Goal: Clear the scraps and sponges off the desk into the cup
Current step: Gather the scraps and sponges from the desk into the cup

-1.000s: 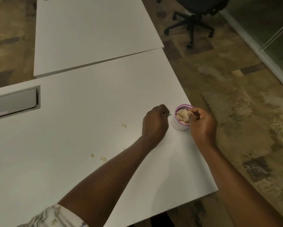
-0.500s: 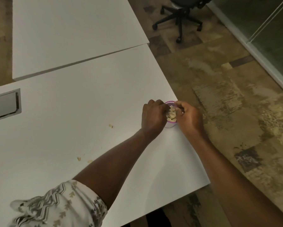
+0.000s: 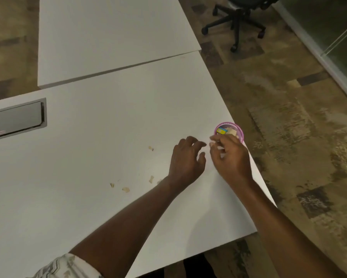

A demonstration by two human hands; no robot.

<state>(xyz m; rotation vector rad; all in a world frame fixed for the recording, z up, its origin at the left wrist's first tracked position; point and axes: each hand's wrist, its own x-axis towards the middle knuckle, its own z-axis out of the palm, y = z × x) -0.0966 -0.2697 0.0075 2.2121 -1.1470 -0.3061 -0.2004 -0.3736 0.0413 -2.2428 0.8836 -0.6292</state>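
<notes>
One cup (image 3: 228, 131), pink rim, is sitting near the desk's (image 3: 108, 127) right edge, at abt 2 o'clock from the hands. Inside it: pale scraps piled up plus one yellow-and-blue sponge (image 3: 222, 131) lying on the left side. Right hand (image 3: 231, 160) is hovering just below the cup, partly covering its near rim, thumb and fingertips pinched together; can't tell if anything is between them. Left hand (image 3: 186, 161) is hovering beside it at 9 o'clock, fingers spread and curled, gripping nothing. Loose scraps are lying on the desk: abt 4 clear ones, w/ one scrap (image 3: 150, 148) at 10 o'clock from the left hand, three more (scrap (image 3: 151, 179), scrap (image 3: 125, 189), scrap (image 3: 112, 185)) at 8 o'clock.
</notes>
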